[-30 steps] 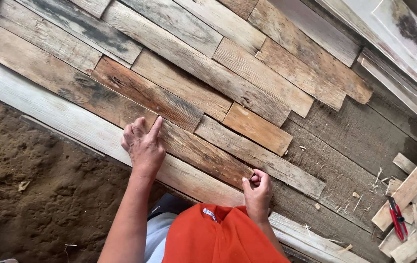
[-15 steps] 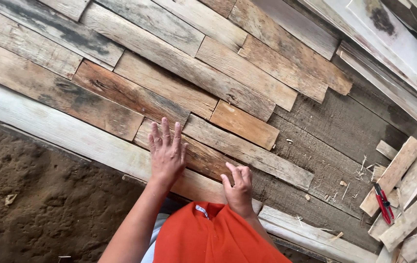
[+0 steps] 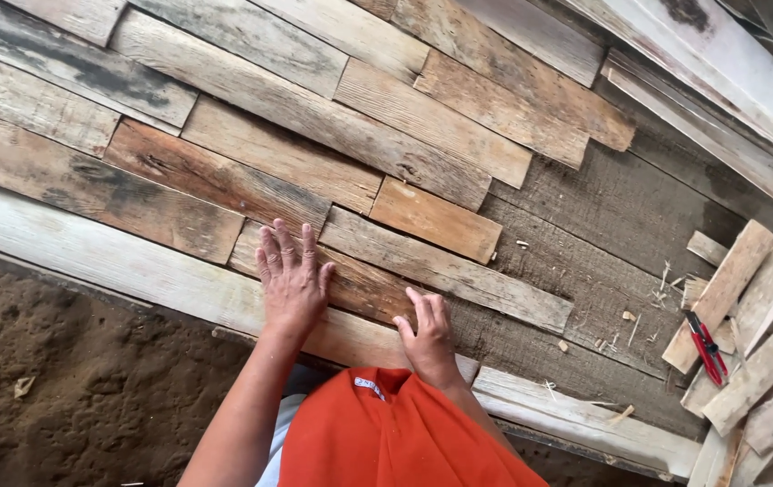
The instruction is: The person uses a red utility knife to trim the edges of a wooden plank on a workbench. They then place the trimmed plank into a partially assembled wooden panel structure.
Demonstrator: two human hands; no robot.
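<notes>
Here the short brown plank (image 3: 350, 284) is pressed flat by the left hand (image 3: 292, 280) and the right hand (image 3: 427, 334), both open with fingers spread. Probably it should be pushed tight against the pale board (image 3: 134, 271) below.

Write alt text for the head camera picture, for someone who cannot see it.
A person's left hand and right hand press flat on a brown plank in a patchwork of weathered boards. Red-handled pliers lie on loose wood offcuts at right; bare soil at left.
</notes>
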